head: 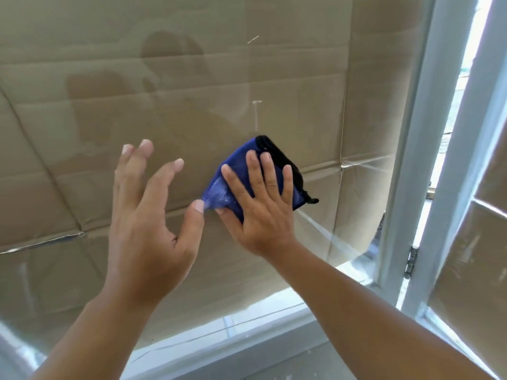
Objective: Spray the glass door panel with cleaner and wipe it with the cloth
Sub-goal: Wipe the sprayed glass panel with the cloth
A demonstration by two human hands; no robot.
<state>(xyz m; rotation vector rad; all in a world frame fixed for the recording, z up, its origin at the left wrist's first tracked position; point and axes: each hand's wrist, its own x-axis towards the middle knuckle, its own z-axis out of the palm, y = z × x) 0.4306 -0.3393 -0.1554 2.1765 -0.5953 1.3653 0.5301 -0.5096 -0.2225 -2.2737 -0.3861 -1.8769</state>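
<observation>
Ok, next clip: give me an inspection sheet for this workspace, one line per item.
Surface: glass panel, cardboard behind it, faint smears and reflections.
Job's things: blue cloth flat on the glass; no spray bottle seen.
Clutter: nothing seen.
Grippers: right hand presses the cloth with straight fingers; left hand open, holding nothing.
Cables: nothing seen.
Surroundings: white door frame with a hinge at right, daylight past it.

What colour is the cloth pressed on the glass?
Blue with a black edge; the head view shows the cloth.
</observation>
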